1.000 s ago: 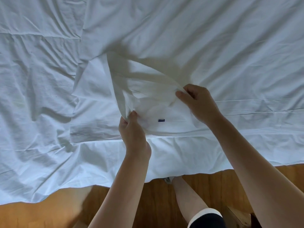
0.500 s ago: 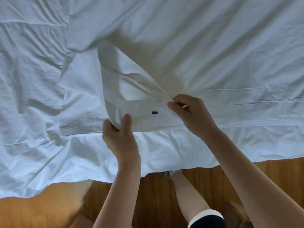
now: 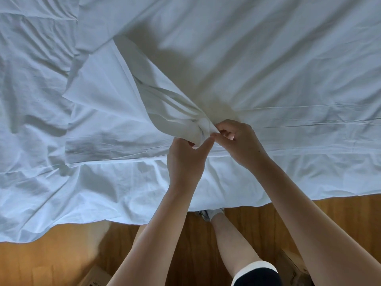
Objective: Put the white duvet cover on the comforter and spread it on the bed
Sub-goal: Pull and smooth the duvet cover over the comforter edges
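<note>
I see the white duvet cover point(image 3: 247, 58) lying wide over the bed, filling the view from nine o'clock round to three, its near edge hanging toward the wooden floor point(image 3: 51, 254) at six. I judge the job midway: the cover lies out, but its open flap point(image 3: 107, 96) at ten o'clock is still lifted and unsmoothed. My left hand point(image 3: 185, 159) and right hand point(image 3: 239, 139) meet at centre, both pinching one bunched fold of the cover's edge.
</note>
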Demonstrator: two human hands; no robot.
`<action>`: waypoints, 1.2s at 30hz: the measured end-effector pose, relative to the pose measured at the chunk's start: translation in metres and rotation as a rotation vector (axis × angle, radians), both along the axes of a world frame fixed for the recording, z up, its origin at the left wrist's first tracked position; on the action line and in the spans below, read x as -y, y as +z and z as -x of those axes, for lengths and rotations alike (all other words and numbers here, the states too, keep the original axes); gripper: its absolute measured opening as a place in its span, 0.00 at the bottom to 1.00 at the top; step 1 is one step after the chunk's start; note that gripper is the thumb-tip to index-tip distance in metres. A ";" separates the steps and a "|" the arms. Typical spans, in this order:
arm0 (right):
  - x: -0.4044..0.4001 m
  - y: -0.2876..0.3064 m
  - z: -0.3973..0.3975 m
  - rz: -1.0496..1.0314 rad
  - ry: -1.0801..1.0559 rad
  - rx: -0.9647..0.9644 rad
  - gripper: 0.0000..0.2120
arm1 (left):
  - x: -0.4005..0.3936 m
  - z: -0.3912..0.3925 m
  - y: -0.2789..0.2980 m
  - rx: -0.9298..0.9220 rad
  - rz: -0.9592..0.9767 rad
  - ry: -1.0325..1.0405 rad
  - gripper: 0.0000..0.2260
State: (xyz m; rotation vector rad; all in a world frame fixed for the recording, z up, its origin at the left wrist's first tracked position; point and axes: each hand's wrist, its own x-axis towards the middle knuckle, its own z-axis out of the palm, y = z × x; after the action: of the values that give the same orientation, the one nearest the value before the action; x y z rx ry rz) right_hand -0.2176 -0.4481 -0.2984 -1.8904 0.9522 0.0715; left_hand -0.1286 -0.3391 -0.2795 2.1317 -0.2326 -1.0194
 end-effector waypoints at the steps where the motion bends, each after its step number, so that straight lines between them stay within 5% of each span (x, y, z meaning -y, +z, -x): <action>1: -0.001 -0.002 0.002 0.042 0.008 -0.012 0.05 | 0.000 0.002 -0.001 0.062 -0.056 -0.028 0.22; 6: -0.004 -0.012 0.011 0.198 0.036 -0.017 0.06 | 0.004 0.008 -0.010 0.242 -0.129 -0.017 0.20; 11: -0.001 -0.016 0.012 0.209 0.023 -0.004 0.08 | -0.003 0.005 -0.019 0.189 -0.015 0.002 0.26; 16: 0.005 -0.017 0.013 0.193 0.015 0.025 0.05 | -0.016 0.001 -0.026 0.147 0.102 0.014 0.20; 23: 0.002 -0.018 0.016 0.471 0.257 0.028 0.08 | -0.012 0.004 -0.028 0.140 0.124 0.072 0.20; 36: 0.012 -0.021 0.016 0.479 0.298 0.068 0.09 | -0.009 0.005 -0.026 0.068 0.137 0.152 0.22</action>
State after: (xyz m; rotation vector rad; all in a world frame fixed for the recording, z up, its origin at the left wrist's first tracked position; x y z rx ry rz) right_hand -0.2339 -0.4597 -0.3199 -2.4520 0.6719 -0.0494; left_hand -0.1340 -0.3304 -0.3054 2.0277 -0.1656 -0.8210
